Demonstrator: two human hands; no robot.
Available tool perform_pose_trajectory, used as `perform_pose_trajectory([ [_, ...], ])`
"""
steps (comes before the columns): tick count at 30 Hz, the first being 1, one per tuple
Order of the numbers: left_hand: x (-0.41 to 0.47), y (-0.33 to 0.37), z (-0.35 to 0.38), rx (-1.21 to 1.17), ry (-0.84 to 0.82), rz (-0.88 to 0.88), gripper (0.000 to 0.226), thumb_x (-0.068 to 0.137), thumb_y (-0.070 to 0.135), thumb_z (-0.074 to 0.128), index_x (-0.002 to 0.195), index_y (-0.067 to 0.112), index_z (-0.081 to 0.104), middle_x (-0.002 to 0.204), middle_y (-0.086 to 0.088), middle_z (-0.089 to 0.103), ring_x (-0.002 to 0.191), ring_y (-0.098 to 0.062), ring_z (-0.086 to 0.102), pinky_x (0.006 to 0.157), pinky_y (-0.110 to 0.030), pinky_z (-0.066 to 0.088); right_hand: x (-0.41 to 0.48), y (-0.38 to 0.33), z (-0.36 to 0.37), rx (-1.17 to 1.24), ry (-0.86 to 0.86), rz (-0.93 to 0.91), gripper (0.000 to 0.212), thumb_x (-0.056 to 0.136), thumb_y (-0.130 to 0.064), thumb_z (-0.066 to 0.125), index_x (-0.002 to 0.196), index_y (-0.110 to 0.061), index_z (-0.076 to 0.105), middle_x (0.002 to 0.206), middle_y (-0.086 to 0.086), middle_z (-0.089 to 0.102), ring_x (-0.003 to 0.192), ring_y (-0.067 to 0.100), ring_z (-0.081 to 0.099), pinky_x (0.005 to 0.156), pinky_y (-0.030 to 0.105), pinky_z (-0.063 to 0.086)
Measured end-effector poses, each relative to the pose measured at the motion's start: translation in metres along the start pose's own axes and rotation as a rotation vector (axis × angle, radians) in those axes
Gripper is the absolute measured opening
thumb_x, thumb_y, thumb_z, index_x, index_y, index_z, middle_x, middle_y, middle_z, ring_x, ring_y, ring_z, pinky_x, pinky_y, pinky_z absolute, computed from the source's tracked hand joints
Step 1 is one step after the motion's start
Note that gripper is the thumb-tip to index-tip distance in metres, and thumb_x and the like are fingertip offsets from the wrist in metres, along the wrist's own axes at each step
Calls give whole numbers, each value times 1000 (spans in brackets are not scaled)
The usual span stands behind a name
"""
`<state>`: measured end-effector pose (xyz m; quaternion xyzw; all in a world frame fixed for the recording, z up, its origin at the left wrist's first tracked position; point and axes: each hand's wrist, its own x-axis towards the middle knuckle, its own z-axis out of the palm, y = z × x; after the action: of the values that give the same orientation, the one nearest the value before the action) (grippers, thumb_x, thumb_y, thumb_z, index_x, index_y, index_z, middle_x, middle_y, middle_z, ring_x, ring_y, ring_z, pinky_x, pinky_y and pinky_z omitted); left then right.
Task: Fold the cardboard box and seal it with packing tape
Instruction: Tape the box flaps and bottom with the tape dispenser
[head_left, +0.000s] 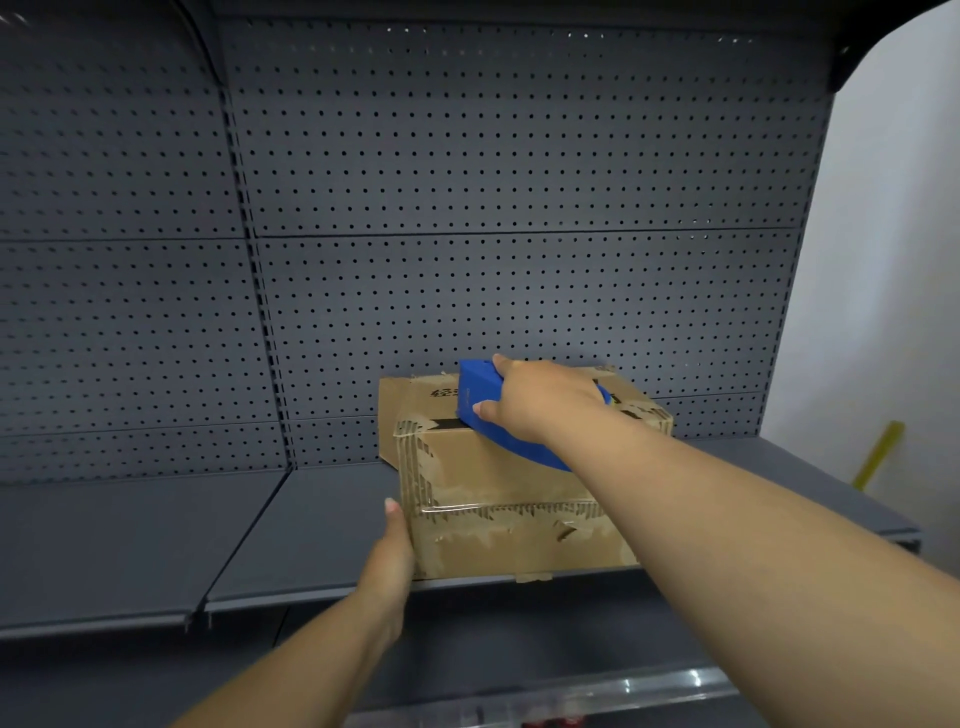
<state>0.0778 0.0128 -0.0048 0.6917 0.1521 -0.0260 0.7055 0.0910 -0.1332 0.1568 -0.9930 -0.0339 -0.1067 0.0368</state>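
Observation:
A worn brown cardboard box stands on the grey shelf, its top flaps folded down with a dark gap along the seam. Old tape and torn patches cover its front face. My right hand grips a blue tape dispenser and presses it onto the box's top near the front edge. My left hand lies flat against the box's lower left side, thumb up along the corner; its fingers are partly hidden.
A grey pegboard back wall rises behind the box. The shelf's front edge runs just below the box. A yellow stick leans by the white wall at the right.

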Motion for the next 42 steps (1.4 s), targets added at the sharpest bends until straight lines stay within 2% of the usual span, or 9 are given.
perform_pose_trajectory([
  [3, -1, 25, 2, 102, 58, 69, 85, 81, 73, 9, 146, 21, 24, 153, -9, 28, 142, -27, 21, 116, -45, 14, 1, 1, -2, 12, -10, 3, 69, 93, -53, 41, 152, -29, 14, 125, 6, 58, 104, 27, 59, 50, 27, 38],
  [7, -8, 62, 7, 782, 308, 742, 64, 96, 49, 18, 149, 19, -3, 158, 0, -8, 144, -16, -11, 115, -36, -8, -3, 18, -18, 237, 74, 43, 68, 93, -54, 40, 152, -31, 13, 136, 6, 52, 115, 29, 55, 70, 33, 45],
  [9, -9, 76, 11, 1127, 253, 931, 59, 97, 46, 17, 149, 21, 6, 158, 4, 1, 145, -13, -4, 116, -36, -6, -9, 33, -28, 480, 163, 55, 69, 92, -54, 43, 151, -32, 16, 145, 2, 46, 126, 28, 48, 86, 36, 44],
  [13, -11, 91, 24, 1477, 117, 736, 56, 97, 47, 11, 143, 21, 31, 152, -1, 32, 142, -20, 22, 117, -44, 8, -30, 66, -32, 1004, 325, 22, 66, 86, -56, 51, 146, -39, 30, 133, -14, 56, 115, 16, 57, 90, 32, 46],
  [18, -46, 144, 55, 827, 96, 680, 59, 97, 50, 15, 128, 15, 52, 133, -8, 54, 125, -25, 46, 103, -39, 29, -64, 100, -22, 1229, 331, -71, 52, 89, -47, 55, 139, -38, 44, 114, -15, 68, 98, 7, 66, 78, 23, 49],
  [22, -91, 183, 95, 150, -244, 648, 48, 98, 45, 29, 124, 15, 56, 126, -5, 61, 114, -17, 57, 104, -31, 37, -91, 120, -14, 1226, 347, -106, 53, 89, -44, 57, 140, -41, 41, 115, -17, 68, 101, 3, 65, 83, 22, 48],
  [31, -134, 203, 141, 362, -568, 522, 47, 96, 43, 38, 109, 7, 64, 99, -7, 70, 88, -17, 64, 78, -26, 50, -125, 155, -11, 1150, 423, -142, 61, 88, -33, 62, 143, -43, 36, 109, -33, 62, 97, -15, 60, 82, 8, 46],
  [36, -136, 204, 156, 414, -722, 374, 44, 96, 43, 38, 112, 8, 61, 100, -8, 67, 91, -22, 61, 94, -35, 47, -130, 167, -15, 1131, 459, -121, 61, 88, -31, 62, 143, -42, 37, 110, -36, 59, 97, -17, 58, 85, 8, 45],
  [42, -131, 211, 172, 418, -786, 375, 54, 95, 43, 38, 59, 18, 69, 67, 3, 67, 61, -10, 63, 68, -24, 50, -133, 182, -9, 1093, 464, -105, 62, 87, -33, 64, 142, -43, 38, 107, -43, 59, 101, -16, 58, 84, 7, 45],
])
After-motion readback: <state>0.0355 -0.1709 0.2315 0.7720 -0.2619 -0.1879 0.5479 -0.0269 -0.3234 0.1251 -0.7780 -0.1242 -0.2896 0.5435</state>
